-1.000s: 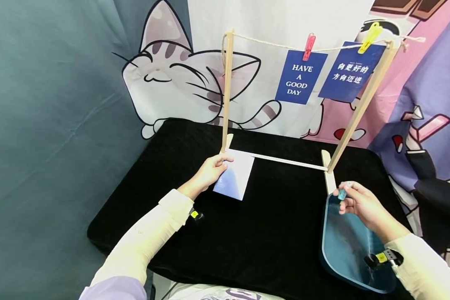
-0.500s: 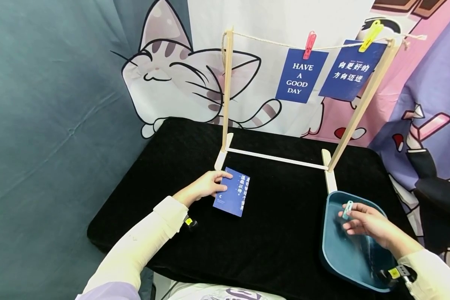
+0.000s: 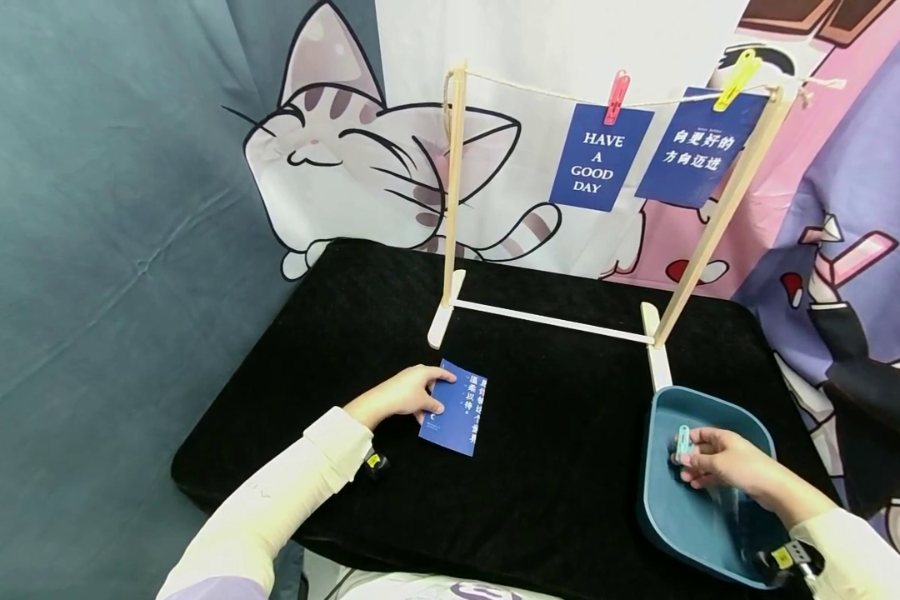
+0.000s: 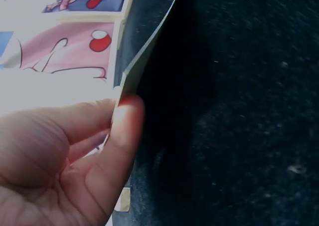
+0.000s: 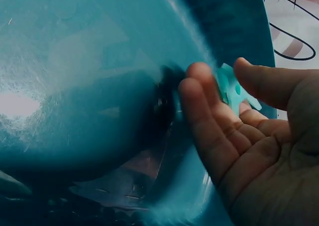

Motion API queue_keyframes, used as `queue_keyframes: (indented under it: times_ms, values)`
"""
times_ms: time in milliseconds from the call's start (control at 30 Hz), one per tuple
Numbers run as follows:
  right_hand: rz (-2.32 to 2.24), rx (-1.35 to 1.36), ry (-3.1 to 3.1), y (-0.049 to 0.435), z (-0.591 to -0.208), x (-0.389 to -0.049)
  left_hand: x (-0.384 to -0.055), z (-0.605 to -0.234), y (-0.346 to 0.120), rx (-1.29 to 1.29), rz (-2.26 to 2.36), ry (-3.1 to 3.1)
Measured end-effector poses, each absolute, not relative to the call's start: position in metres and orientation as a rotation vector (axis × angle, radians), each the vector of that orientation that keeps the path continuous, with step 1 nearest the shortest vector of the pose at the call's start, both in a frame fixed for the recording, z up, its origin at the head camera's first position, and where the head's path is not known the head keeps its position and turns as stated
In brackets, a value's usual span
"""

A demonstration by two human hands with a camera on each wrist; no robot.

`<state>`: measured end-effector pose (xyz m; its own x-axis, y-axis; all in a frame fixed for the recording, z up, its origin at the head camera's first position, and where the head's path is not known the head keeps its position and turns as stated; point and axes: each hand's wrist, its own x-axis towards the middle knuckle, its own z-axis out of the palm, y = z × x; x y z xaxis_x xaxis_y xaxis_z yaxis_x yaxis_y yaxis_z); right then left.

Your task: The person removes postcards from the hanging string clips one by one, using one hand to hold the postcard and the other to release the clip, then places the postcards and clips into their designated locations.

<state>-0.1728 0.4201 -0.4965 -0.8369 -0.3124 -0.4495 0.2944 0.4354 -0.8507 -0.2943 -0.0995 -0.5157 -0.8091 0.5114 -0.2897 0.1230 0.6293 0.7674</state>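
Observation:
A blue card (image 3: pixel 459 417) with white lettering is pinched along its left edge by my left hand (image 3: pixel 399 395), low over the black cloth. In the left wrist view that card (image 4: pixel 145 56) appears nearly edge-on, caught between thumb and fingertip. Over the dark teal bin (image 3: pixel 648 475) at right, my right hand (image 3: pixel 737 467) holds a mint-green clothespin (image 3: pixel 683 440). The right wrist view has the clothespin (image 5: pixel 232 92) between thumb and fingers, with the bin's smooth interior behind it.
A wooden stand (image 3: pixel 453 183) with a string (image 3: pixel 528 86) rises at the back. Two blue cards hang there, one by a red clothespin (image 3: pixel 616 98), the other by a yellow clothespin (image 3: pixel 737 81). The black cloth (image 3: pixel 555 467) covers the table; printed curtains hang behind.
My left hand has drawn the card back from the stand's left foot, and its lettered side has turned into view. My right hand has lowered the clothespin over the bin.

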Motion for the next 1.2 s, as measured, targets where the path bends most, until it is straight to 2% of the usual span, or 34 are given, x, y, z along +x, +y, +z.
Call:
queue_keyframes:
  times_ms: [267,733,1200]
  values:
    - [-1.266,-0.016,2.193,0.417,-0.498,-0.175,-0.288,-0.519,-0.098,0.518,0.891,2.471]
    - [-1.204,-0.074,2.255,0.413,-0.510,-0.180,-0.289,-0.529,-0.101,0.440,0.855,2.558]
    - [-0.981,-0.059,2.577,0.395,-0.517,-0.178,-0.287,-0.530,-0.098,0.421,0.647,2.653]
